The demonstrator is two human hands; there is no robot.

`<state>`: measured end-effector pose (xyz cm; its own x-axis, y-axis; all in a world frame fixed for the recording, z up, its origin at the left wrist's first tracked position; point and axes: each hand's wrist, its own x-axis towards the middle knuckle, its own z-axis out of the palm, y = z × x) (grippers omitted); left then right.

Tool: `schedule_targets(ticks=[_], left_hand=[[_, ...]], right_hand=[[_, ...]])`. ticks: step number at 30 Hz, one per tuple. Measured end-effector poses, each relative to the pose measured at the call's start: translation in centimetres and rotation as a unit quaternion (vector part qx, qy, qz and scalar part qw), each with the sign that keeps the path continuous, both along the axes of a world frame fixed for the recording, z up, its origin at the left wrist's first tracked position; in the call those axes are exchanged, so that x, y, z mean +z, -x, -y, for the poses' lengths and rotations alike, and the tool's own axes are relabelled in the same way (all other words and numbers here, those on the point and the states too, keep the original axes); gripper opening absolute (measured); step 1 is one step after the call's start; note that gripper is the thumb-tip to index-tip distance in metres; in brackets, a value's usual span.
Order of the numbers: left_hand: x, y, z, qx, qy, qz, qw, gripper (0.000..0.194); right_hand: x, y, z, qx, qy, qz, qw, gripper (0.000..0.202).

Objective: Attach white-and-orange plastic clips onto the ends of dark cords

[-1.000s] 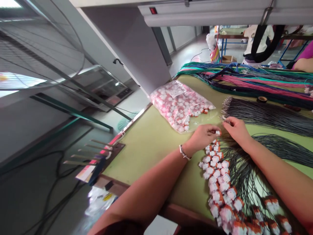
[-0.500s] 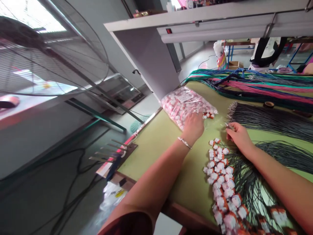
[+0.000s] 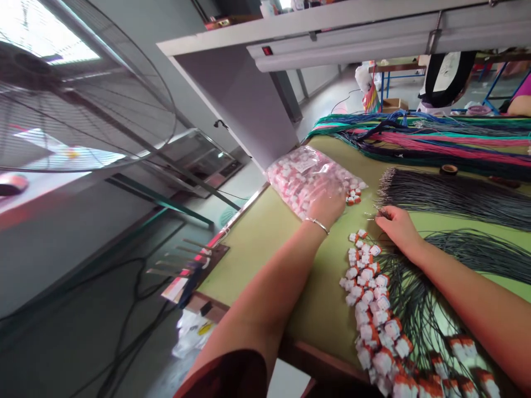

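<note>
My left hand (image 3: pixel 327 202), a bracelet at its wrist, reaches into the clear plastic bag (image 3: pixel 296 171) full of small white-and-orange connectors. Film and blur hide its fingers, so whether they grip anything does not show. Loose connectors (image 3: pixel 354 193) lie at the bag's mouth. To the right, my right hand (image 3: pixel 396 224) is closed in a pinch around a few thin dark wires (image 3: pixel 380 213), whose bare metal ends point left. Below it runs a pile of white-and-orange connectors (image 3: pixel 369 298) with dark wires (image 3: pixel 415 293) attached.
A bundle of black wires (image 3: pixel 448 193) with metal tips lies beyond my right hand, a tape roll (image 3: pixel 448 169) on its far side. Coloured cables (image 3: pixel 415 132) cross the back of the green table (image 3: pixel 249 249). Metal prongs (image 3: pixel 182 260) stand at the left edge, near a fan (image 3: pixel 103 105).
My left hand has pushed further under the bag's plastic, among the connectors. The right hand keeps its pinch on the wires. The whole view has shifted slightly.
</note>
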<state>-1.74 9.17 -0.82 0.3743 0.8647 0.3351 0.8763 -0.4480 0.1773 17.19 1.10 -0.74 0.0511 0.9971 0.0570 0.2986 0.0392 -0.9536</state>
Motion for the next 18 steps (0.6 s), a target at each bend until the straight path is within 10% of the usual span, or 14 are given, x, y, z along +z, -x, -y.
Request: schedule_targets(ticks=[6,18], left_hand=[[0.4,-0.1,2.0,0.063,-0.033,-0.012,0.997,0.047],[0.2,-1.7,1.8,-0.083,0.003,0.005,0.997,0.025]], right_hand=[[0.1,0.1,0.1,-0.010,0.008,-0.006,1.000,0.019],[-0.5,-0.4,-0.2,-0.036,0.023,-0.052,0.998,0.018]])
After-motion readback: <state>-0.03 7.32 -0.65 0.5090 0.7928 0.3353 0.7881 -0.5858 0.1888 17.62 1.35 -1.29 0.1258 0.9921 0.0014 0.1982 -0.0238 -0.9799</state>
